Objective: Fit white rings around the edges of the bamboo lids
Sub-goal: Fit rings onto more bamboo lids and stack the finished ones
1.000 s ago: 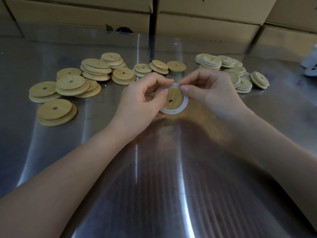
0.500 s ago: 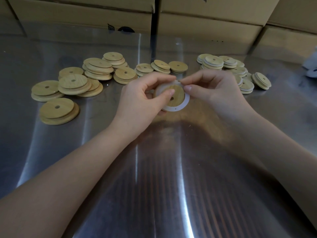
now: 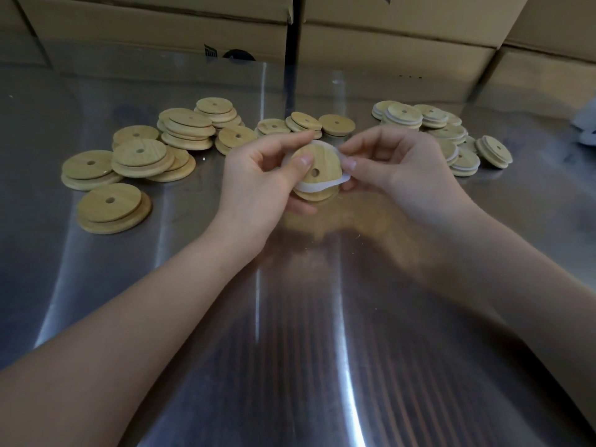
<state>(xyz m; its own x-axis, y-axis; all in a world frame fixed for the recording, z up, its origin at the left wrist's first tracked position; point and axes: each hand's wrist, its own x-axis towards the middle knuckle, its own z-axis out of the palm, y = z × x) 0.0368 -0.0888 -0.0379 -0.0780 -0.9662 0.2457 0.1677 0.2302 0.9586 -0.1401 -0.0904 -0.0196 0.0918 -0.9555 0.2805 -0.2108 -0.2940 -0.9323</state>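
One head view, wide-angle, facing forward-down over steel table [image 3: 306,382]; left hand [image 3: 258,185], right hand [image 3: 403,175] close, cardboard boxes [image 3: 154,24] at 12 o'clock.

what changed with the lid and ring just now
The white ring is stretched further over the bamboo lid, the right hand pinching its right side outward. The left hand moved its thumb onto the lid's face. Both hands kept hold; lid piles stayed put.

Both bare forearms come in from the bottom corners, wrists angled toward each other. Left hand [image 3: 258,179] cups the bamboo lid [image 3: 325,159], thumb flat on its face. Right hand [image 3: 400,169] pinches the white ring [image 3: 314,187] between thumb and forefinger, other fingers curled.
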